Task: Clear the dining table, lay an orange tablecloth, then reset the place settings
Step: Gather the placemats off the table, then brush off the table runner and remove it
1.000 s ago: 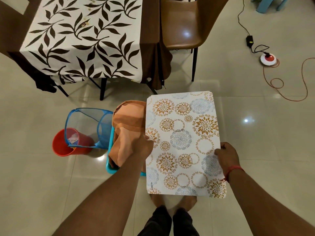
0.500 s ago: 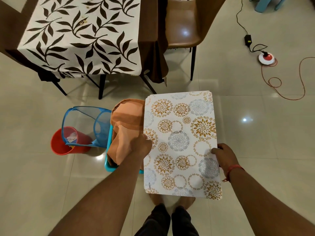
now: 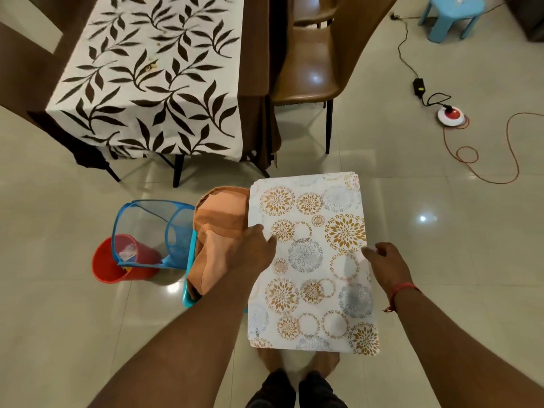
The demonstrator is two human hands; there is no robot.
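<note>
I hold a stack of white placemats point(image 3: 312, 260) printed with gold and grey flower circles flat in front of me, above the floor. My left hand point(image 3: 257, 248) grips the stack's left edge, thumb on top. My right hand point(image 3: 382, 260) grips its right edge. Just left of the placemats a folded orange tablecloth point(image 3: 219, 237) lies piled in a teal basket point(image 3: 188, 290) on the floor. The dining table point(image 3: 153, 78) ahead at upper left wears a white cloth with dark leaf print over a brown cloth.
A blue mesh hamper point(image 3: 153, 231) leans over a red bucket point(image 3: 117, 266) left of the basket. A brown chair point(image 3: 312, 63) stands at the table's right side. A power adapter, red-white socket point(image 3: 452, 114) and orange cable lie on the floor right. A blue stool point(image 3: 450, 16) stands far right.
The table and chair sit lower and closer in view. The placemat stack has stayed in both hands with only a slight shift, and my left thumb reaches further onto it.
</note>
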